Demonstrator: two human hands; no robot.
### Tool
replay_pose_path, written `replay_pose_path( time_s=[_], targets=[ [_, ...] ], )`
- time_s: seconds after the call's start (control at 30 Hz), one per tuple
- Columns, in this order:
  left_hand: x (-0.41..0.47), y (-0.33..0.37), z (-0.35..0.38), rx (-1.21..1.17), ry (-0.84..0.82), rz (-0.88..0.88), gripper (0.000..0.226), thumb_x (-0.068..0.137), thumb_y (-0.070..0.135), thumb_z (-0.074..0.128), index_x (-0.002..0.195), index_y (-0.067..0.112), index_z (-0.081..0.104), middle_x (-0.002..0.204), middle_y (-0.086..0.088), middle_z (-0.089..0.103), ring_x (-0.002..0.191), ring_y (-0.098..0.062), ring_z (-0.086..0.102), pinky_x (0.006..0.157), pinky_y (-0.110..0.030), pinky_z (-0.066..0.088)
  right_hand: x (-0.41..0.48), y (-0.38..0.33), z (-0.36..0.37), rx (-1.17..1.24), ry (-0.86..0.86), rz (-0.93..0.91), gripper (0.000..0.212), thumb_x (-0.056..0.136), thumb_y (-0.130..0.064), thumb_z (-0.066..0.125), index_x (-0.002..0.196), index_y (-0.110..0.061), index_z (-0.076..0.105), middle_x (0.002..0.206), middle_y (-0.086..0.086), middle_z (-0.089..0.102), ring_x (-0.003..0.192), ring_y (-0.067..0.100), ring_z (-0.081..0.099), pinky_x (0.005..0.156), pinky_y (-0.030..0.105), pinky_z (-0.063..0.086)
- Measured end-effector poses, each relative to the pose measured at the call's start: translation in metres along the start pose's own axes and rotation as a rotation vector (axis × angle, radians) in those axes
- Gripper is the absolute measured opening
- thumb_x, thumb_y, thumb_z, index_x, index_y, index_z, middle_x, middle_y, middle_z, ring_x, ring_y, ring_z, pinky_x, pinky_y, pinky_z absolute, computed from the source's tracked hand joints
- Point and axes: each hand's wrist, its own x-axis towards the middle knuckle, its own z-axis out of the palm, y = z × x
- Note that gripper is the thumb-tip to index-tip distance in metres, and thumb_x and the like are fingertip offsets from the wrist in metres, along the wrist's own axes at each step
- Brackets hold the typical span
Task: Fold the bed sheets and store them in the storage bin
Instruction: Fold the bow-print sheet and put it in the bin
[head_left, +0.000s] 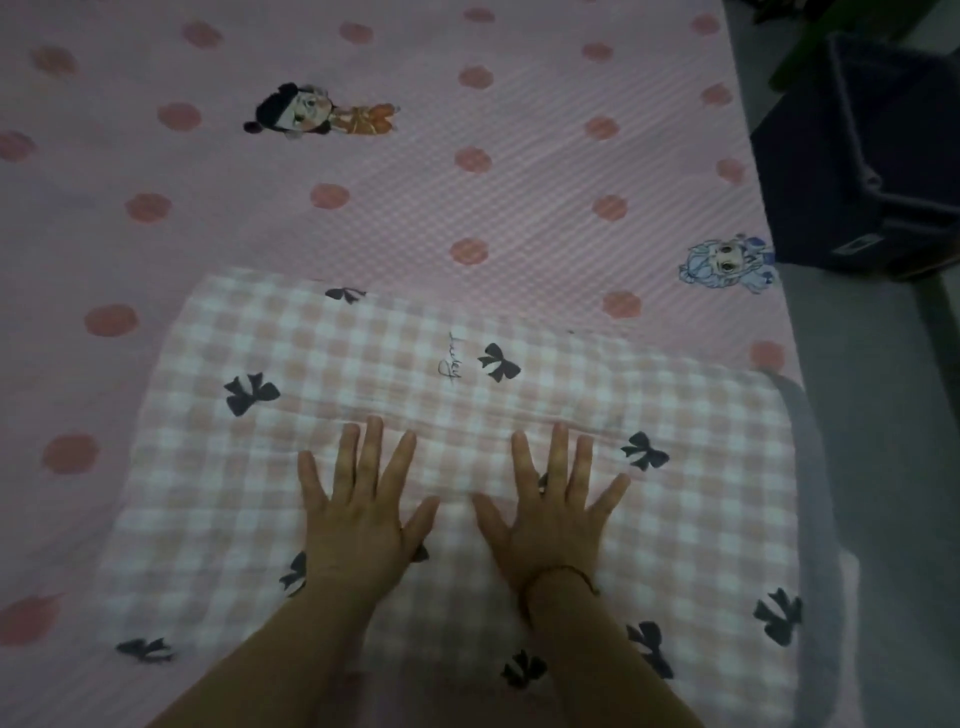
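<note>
A folded pink-and-white checked bed sheet (519, 395) with black bows lies flat on the bed in the lower middle of the head view. My left hand (363, 504) rests palm down on it, fingers spread. My right hand (553, 514) lies flat beside it, a thin red string around the wrist, fingers also apart. Neither hand grips the cloth. A dark storage bin (810, 171) stands on the floor past the bed's right edge, its opening facing up; its inside is too dark to read.
The bed is covered by a pink sheet (363, 218) with red dots and cartoon figures. Its right edge runs down the frame beside grey floor (893, 467). A dark green frame piece (831, 41) stands behind the bin.
</note>
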Motion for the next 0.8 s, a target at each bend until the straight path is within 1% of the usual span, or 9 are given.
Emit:
replay_pose_path(
  time_s=[0.03, 0.13, 0.3, 0.43, 0.53, 0.6, 0.63, 0.7, 0.8],
  targets=[
    [-0.002, 0.0, 0.003, 0.008, 0.027, -0.013, 0.065, 0.094, 0.057, 0.004, 0.136, 0.018, 0.033, 0.14, -0.014, 0.04, 0.143, -0.016, -0.015, 0.112, -0.045, -0.015, 0.0, 0.0, 0.002, 0.007, 0.024, -0.008, 0.069, 0.088, -0.066, 0.001, 0.136, -0.026, 0.033, 0.144, 0.015, 0.026, 0.139, 0.038, 0.018, 0.105, 0.059, 0.002],
    [0.006, -0.002, 0.018, 0.009, 0.09, -0.007, 0.062, 0.094, 0.058, 0.001, 0.147, 0.027, 0.015, 0.139, -0.012, 0.03, 0.142, -0.016, -0.017, 0.113, -0.044, -0.017, 0.009, 0.0, 0.016, -0.02, 0.025, -0.051, 0.071, 0.089, -0.065, 0.002, 0.137, -0.022, 0.034, 0.146, 0.013, 0.03, 0.14, 0.032, 0.003, 0.108, 0.058, -0.008],
    [0.006, -0.003, 0.021, 0.008, 0.095, 0.005, 0.062, 0.094, 0.057, 0.001, 0.145, 0.026, 0.018, 0.147, -0.012, 0.02, 0.142, -0.016, -0.018, 0.113, -0.044, -0.017, 0.008, 0.002, 0.027, -0.036, 0.122, -0.051, 0.07, 0.088, -0.065, -0.001, 0.14, -0.024, 0.024, 0.156, 0.011, -0.006, 0.142, 0.027, -0.017, 0.109, 0.056, -0.015],
    [0.004, -0.003, 0.016, 0.023, 0.005, -0.013, 0.066, 0.094, 0.056, 0.003, 0.135, 0.015, 0.034, 0.141, -0.016, 0.037, 0.143, -0.018, -0.014, 0.113, -0.043, -0.016, 0.004, 0.002, 0.021, 0.004, 0.083, -0.042, 0.07, 0.089, -0.063, -0.001, 0.137, -0.022, 0.031, 0.147, 0.012, 0.026, 0.138, 0.028, 0.009, 0.108, 0.055, -0.009],
    [0.002, -0.001, 0.006, 0.044, -0.062, 0.002, 0.065, 0.095, 0.056, 0.006, 0.134, 0.015, 0.037, 0.136, -0.018, 0.048, 0.142, -0.027, 0.007, 0.113, -0.042, -0.015, 0.002, 0.0, 0.017, 0.031, 0.019, -0.021, 0.071, 0.09, -0.063, 0.001, 0.138, -0.021, 0.031, 0.142, 0.013, 0.027, 0.13, 0.03, 0.028, 0.109, 0.054, -0.008],
    [-0.005, -0.001, -0.003, 0.044, -0.023, 0.033, 0.06, 0.093, 0.054, 0.019, 0.132, 0.015, 0.042, 0.135, -0.018, 0.049, 0.132, -0.029, 0.024, 0.112, -0.04, -0.01, -0.001, -0.002, 0.011, 0.022, 0.016, -0.024, 0.072, 0.085, -0.067, -0.008, 0.14, -0.028, 0.019, 0.147, 0.015, 0.011, 0.137, 0.029, 0.016, 0.107, 0.054, -0.014],
    [-0.008, -0.004, -0.008, 0.028, 0.036, 0.032, 0.059, 0.089, 0.052, 0.029, 0.133, 0.014, 0.042, 0.137, -0.017, 0.048, 0.129, -0.028, 0.026, 0.112, -0.037, -0.006, -0.001, -0.001, 0.01, -0.015, 0.008, -0.024, 0.077, 0.076, -0.07, -0.022, 0.141, -0.034, -0.002, 0.15, 0.013, -0.012, 0.142, 0.029, -0.007, 0.103, 0.054, -0.023],
    [-0.014, -0.014, -0.027, -0.087, 0.165, -0.066, 0.062, 0.086, 0.044, 0.045, 0.139, 0.014, 0.034, 0.146, -0.016, 0.036, 0.135, -0.024, 0.02, 0.112, -0.03, -0.004, -0.004, 0.001, 0.01, -0.056, -0.054, -0.062, 0.08, 0.046, -0.069, -0.047, 0.119, -0.037, -0.044, 0.126, 0.002, -0.055, 0.12, 0.022, -0.051, 0.085, 0.052, -0.042],
    [-0.028, -0.051, -0.054, -0.166, 0.192, -0.312, 0.085, 0.083, 0.042, 0.061, 0.148, 0.01, 0.015, 0.156, -0.012, 0.008, 0.143, -0.025, 0.005, 0.114, -0.033, -0.003, -0.008, 0.001, 0.005, -0.036, -0.136, -0.065, 0.078, 0.035, -0.068, -0.051, 0.106, -0.037, -0.053, 0.113, -0.003, -0.062, 0.114, 0.018, -0.05, 0.077, 0.05, -0.046]
  ],
)
